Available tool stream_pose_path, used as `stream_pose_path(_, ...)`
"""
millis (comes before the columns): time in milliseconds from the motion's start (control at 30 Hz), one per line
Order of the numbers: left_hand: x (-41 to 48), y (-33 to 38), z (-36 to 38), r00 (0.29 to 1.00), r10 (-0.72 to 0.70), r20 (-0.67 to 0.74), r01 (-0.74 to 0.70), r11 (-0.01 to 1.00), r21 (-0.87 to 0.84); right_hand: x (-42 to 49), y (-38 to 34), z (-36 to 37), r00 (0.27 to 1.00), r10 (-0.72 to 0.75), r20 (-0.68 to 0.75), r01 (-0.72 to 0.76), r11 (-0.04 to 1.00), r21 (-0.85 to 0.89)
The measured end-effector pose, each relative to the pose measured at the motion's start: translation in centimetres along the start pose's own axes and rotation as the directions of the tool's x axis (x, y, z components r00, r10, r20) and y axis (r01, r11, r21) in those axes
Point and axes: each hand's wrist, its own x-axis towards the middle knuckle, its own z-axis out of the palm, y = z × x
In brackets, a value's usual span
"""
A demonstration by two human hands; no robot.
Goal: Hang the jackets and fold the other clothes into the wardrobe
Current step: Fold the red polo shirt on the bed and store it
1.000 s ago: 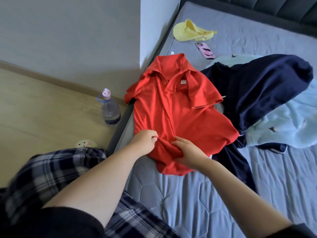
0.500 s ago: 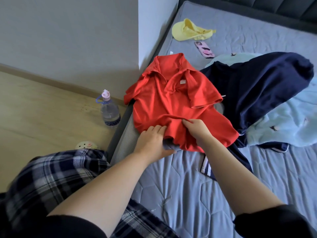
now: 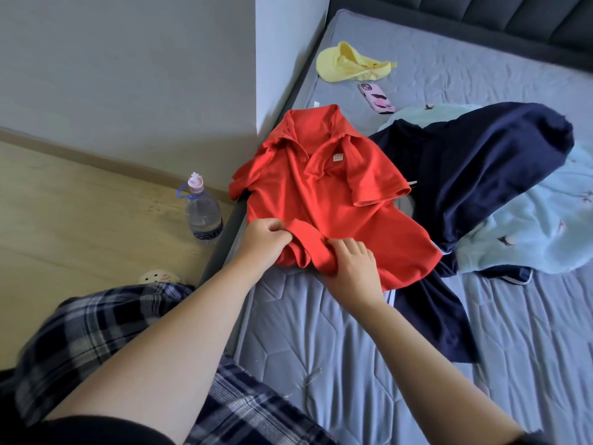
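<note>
A red polo shirt [image 3: 333,194] lies on the grey mattress [image 3: 337,342], collar away from me, its right sleeve folded over the chest. My left hand [image 3: 261,240] grips the bunched bottom hem at the shirt's left edge. My right hand [image 3: 351,264] grips the same rolled hem just to the right. A navy garment [image 3: 481,168] lies partly under the red shirt on the right, over a light blue garment [image 3: 539,226]. No wardrobe is in view.
A yellow cap [image 3: 349,62] and a pink phone [image 3: 377,97] lie farther up the mattress. A water bottle [image 3: 202,210] stands on the wooden floor beside the bed frame, near a pale shoe [image 3: 160,277]. A wall corner [image 3: 256,91] meets the bed's left edge.
The shirt's bottom hem has been folded up toward the collar. Both hands now hold it bunched into a roll, the left hand gripping instead of lying flat.
</note>
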Motion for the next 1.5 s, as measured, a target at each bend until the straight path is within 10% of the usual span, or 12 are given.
stream_pose_path(167,-1.1,0.7,-2.1,0.887,0.448,-0.116,-0.29,0.734,0.614,1.8,0.3,-2.9,0.881,0.096,-0.463,-0.019,0.985,0.17)
stream_pose_path(333,-0.4,0.6,-3.5,0.793,0.529,-0.301,-0.222,0.712,0.666,3.4,-0.1,-3.9,0.895,0.081,-0.44,-0.064,0.997,0.054)
stream_pose_path(533,1.3,-0.6,-4.4,0.903,-0.111,-0.416,0.122,0.993,-0.002,3.7,1.7,-3.3,0.896,0.277,-0.347,-0.243,0.96,0.138)
stream_pose_path(667,1.6,0.3,-5.1,0.939,-0.343,0.018,0.283,0.743,-0.606,4.7,2.0,-4.5,0.954,0.277,-0.113,-0.211,0.89,0.405)
stream_pose_path(767,1.0,-0.8,-6.1,0.916,-0.21,0.341,0.208,0.977,0.045,5.2,2.6,-5.4,0.94,0.101,0.326,-0.15,0.98,0.128)
stream_pose_path(867,-0.6,-2.3,-5.2,0.645,-0.552,0.529,-0.245,0.506,0.827,4.6,2.4,-4.9,0.743,0.128,0.657,0.006,0.98,-0.199)
stream_pose_path(933,-1.2,-2.7,-4.2,0.626,-0.61,0.485,-0.405,0.278,0.871,3.9,2.3,-4.1,0.781,0.059,0.622,0.069,0.981,-0.179)
stream_pose_path(1067,-1.7,-1.9,-2.3,0.863,-0.235,0.447,-0.346,0.369,0.863,1.8,3.5,-3.2,0.753,-0.067,0.654,-0.116,0.966,0.232)
stream_pose_path(1167,-2.5,-1.7,0.2,0.866,0.134,0.482,-0.479,0.496,0.724,0.6,5.4,-2.7,0.97,0.192,0.15,-0.235,0.9,0.368)
stream_pose_path(1233,-3.2,-1.8,2.5,0.815,0.255,0.52,-0.571,0.501,0.65,0.1,7.4,-2.7,0.901,0.41,-0.141,-0.369,0.897,0.244)
stream_pose_path(1367,-4.2,-3.2,6.3,0.727,0.104,0.679,-0.684,0.198,0.702,0.0,10.4,-3.3,0.699,0.714,0.049,-0.708,0.68,0.193)
stream_pose_path(1500,-4.0,-3.9,6.5,0.738,0.112,0.666,-0.673,0.057,0.737,0.9,10.5,-3.4,0.823,0.567,0.03,-0.545,0.775,0.321)
